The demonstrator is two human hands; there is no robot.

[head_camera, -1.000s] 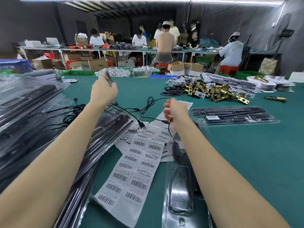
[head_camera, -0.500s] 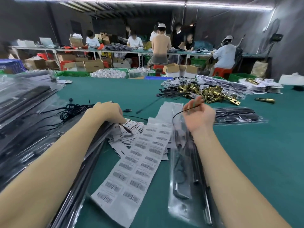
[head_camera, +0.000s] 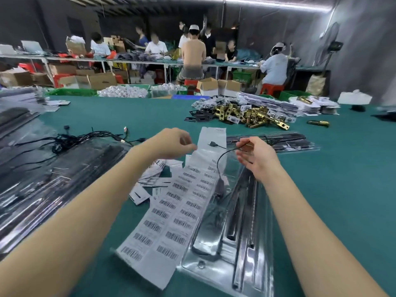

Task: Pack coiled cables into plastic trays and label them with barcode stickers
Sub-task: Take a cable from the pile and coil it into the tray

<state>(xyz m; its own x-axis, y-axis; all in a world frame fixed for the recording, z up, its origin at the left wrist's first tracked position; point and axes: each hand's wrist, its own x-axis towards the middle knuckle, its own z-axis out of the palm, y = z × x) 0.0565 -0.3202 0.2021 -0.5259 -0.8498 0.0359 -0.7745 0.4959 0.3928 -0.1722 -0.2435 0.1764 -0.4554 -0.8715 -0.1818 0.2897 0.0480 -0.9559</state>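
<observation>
Since half a second back, left hand (head_camera: 171, 143) lifted off the stickers, fingers curled, seemingly pinching nothing. Right hand (head_camera: 255, 156) pinching the cable (head_camera: 220, 159), looped above the plastic tray (head_camera: 233, 243) near the bench's front edge. Risk: springy cable uncoiling, snagging the barcode sheet (head_camera: 171, 211).

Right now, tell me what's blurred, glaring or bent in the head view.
Head view: motion blur smears the barcode sheet, so no code is readable; ceiling light glares off the clear tray and the stacked trays at left; the wide lens bows the ceiling strip light and stretches both forearms; left hand and right hand are soft; the thin cable stays traceable.
</observation>
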